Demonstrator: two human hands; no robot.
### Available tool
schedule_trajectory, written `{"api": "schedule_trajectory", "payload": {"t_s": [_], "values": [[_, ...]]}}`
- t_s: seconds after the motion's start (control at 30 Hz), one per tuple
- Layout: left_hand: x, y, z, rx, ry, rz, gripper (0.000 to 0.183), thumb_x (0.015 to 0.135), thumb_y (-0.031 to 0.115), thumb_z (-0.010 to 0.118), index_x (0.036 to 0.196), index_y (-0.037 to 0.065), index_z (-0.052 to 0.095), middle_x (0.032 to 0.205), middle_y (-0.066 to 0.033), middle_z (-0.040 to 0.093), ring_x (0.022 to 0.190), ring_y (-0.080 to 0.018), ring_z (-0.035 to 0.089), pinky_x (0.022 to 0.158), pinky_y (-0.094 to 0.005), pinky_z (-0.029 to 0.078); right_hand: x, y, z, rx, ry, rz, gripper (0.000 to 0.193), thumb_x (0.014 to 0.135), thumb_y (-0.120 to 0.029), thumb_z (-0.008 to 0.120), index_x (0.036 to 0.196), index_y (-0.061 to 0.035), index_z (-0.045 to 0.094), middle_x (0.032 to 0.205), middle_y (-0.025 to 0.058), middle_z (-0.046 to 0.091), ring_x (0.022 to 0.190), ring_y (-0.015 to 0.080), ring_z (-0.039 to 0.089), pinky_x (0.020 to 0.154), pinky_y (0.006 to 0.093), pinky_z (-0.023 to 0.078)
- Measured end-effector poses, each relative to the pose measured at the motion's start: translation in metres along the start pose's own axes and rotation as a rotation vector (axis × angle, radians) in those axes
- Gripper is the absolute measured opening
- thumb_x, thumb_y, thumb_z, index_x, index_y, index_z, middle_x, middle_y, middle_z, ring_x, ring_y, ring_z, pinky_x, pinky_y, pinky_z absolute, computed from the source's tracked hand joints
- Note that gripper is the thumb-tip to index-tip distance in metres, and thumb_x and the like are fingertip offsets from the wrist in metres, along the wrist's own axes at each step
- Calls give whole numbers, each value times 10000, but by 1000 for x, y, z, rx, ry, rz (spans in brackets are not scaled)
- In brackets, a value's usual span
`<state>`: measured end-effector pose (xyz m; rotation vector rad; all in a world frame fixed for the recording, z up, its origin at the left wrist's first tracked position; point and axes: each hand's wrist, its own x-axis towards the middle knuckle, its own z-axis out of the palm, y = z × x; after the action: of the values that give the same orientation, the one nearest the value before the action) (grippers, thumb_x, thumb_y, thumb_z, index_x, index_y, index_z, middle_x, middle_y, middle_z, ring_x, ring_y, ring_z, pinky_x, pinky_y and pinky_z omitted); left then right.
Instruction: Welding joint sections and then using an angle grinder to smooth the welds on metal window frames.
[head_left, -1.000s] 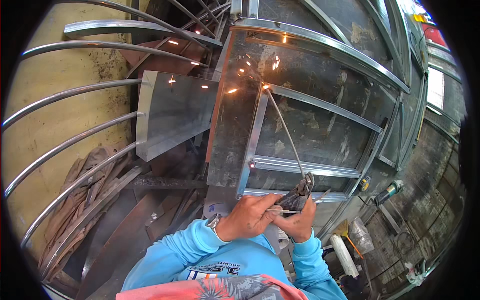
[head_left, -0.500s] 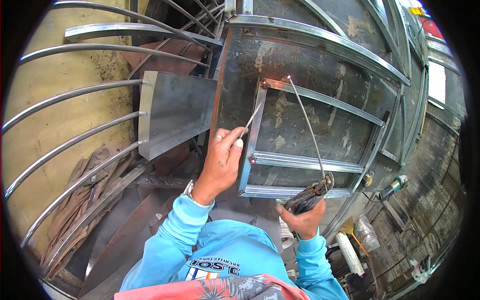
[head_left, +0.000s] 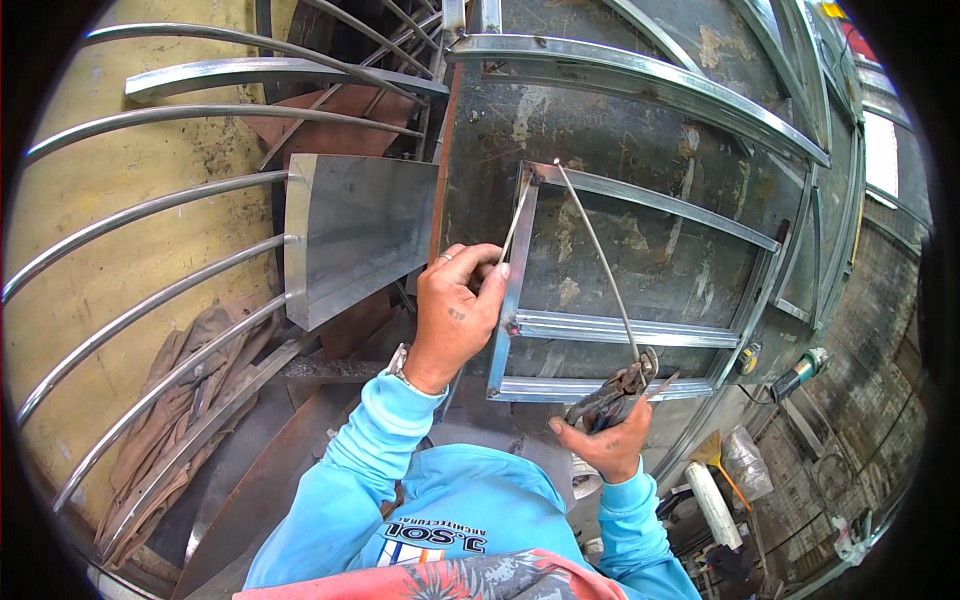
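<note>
Head view: a metal frame (head_left: 685,333) of bright bars lies on a dark steel plate (head_left: 600,125), in front of the person and to the right of the left hand. It has 3 crossbars between 2 side bars; dark discolouration shows at its upper left corner.

Left hand (head_left: 458,310): thumb and fingers are pinched together on a thin rod (head_left: 514,228), no visible gap at the hold. The rod points up along the left side bar, its tip at the upper left corner; whether tip and metal touch cannot be told. A ring and a wristwatch (head_left: 397,362) are worn on this side.

Right hand (head_left: 615,442): fingers are wrapped around a dark, worn electrode holder (head_left: 605,396), thumb extended to the left below it. The holder bears a long electrode (head_left: 595,235), which slants up and left across the frame. Its tip stands at the top crossbar, just right of the same corner; contact cannot be confirmed. A thin pointed piece shows beside the holder; its nature is unclear.

Surroundings: a folded sheet-metal piece (head_left: 365,230) lies left of the plate, near several curved tubes (head_left: 150,207). Brown cloth (head_left: 180,400) is at lower left. At right are a tape measure (head_left: 748,358) and an angle grinder (head_left: 797,377).
</note>
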<state>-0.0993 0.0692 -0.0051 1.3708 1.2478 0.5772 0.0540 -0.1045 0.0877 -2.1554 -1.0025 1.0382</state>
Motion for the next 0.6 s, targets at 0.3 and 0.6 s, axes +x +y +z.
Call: {"api": "schedule_trajectory", "payload": {"t_s": [0.3,0.6], "values": [[6,13,-1,66,7,-17,98,797,-6,697,884,-50,692,724,-64,607,601,-95,563,533,-253,428,6,1,2,-22,-12,-95,855,550,-237,934,1215,59,486,814,66,645,661,173,664,600,298,550],[7,5,4,-131,-69,-210,96,840,37,704,881,-40,663,697,-41,619,546,-63,565,439,-215,442,8,-4,0,-46,-45,-101,786,544,-260,941,1138,39,522,795,81,660,672,181,668,620,309,552]]}}
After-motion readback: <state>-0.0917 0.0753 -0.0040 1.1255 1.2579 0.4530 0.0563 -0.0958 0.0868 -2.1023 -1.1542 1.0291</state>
